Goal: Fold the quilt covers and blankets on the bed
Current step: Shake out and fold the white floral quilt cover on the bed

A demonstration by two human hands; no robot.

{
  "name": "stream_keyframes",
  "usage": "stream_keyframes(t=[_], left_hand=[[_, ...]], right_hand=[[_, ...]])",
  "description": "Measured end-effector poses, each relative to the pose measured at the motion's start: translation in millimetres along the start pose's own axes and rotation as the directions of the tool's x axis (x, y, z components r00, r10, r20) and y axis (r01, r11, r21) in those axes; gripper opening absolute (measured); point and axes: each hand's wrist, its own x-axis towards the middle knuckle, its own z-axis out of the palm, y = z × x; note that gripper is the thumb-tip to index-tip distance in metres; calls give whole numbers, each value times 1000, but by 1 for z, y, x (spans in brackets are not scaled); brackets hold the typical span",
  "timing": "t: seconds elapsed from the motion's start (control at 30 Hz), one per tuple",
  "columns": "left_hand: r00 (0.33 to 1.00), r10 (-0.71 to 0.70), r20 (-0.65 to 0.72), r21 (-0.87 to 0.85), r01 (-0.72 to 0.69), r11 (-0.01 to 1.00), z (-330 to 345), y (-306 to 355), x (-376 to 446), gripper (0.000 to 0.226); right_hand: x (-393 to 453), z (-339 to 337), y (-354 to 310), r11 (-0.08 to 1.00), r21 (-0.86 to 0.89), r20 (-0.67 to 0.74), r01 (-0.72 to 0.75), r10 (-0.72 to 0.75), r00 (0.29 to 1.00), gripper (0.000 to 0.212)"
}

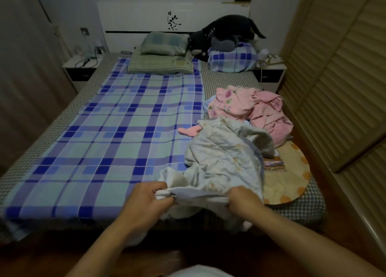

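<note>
A crumpled pale blue quilt cover [225, 151] with small yellow flowers lies at the foot of the bed, right of centre. My left hand [146, 201] pinches its near edge. My right hand [243, 201] grips the same edge a little to the right, and the hem is stretched between them. Part of the cover hangs over the bed's foot. Behind it a pink floral blanket [236, 103] and a plain pink cloth [271, 118] lie bunched together. A blue plaid sheet [117, 126] is spread flat over the left of the bed.
A round beige cushion [292, 172] lies at the bed's right foot corner. Pillows [165, 44], a folded plaid bundle [231, 59] and a black plush toy [225, 34] sit by the headboard. Nightstands [81, 69] flank the bed. A louvred wardrobe [338, 78] runs close along the right.
</note>
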Motion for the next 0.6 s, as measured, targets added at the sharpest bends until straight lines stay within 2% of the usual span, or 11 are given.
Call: stream_keyframes(t=[0.07,0.1,0.2,0.27,0.33,0.37,0.43,0.5,0.53,0.57,0.6], left_hand=[[1000,14,26,-113,-11,994,-5,3,-2,19],[999,34,37,-176,-27,984,-12,2,-3,17],[999,40,38,-173,-33,984,-31,-1,-4,21],[1000,29,5,-83,-29,996,-33,-4,5,35],[994,-12,-107,-115,0,993,-31,-5,22,33],[982,-57,-183,-151,29,988,-30,-7,32,27],[930,-143,-338,-161,92,983,-29,-18,50,22],[856,-247,-454,-150,200,968,-36,-39,61,21],[820,-304,-485,-141,270,952,-43,-53,61,21],[785,-336,-521,-106,331,938,-52,-70,59,19],[766,-360,-532,-48,398,916,-62,-85,51,19]], right_hand=[[25,0,35,993,37,-240,-114,120,963,19],[34,-9,52,978,87,-371,-190,209,905,17],[54,-75,94,894,321,-625,-314,449,638,15],[53,-147,93,842,535,-712,-62,490,503,13],[39,-222,65,592,715,-698,373,569,434,19],[24,-254,44,514,668,-734,538,576,361,21],[-16,-283,-6,621,340,-921,706,373,115,19],[-43,-261,-38,646,-132,-990,751,-116,-74,26],[-48,-234,-38,586,-334,-903,738,-422,-74,35],[-45,-203,-29,547,-461,-731,698,-680,50,41],[-37,-172,-6,565,-547,-529,617,-805,268,46]])
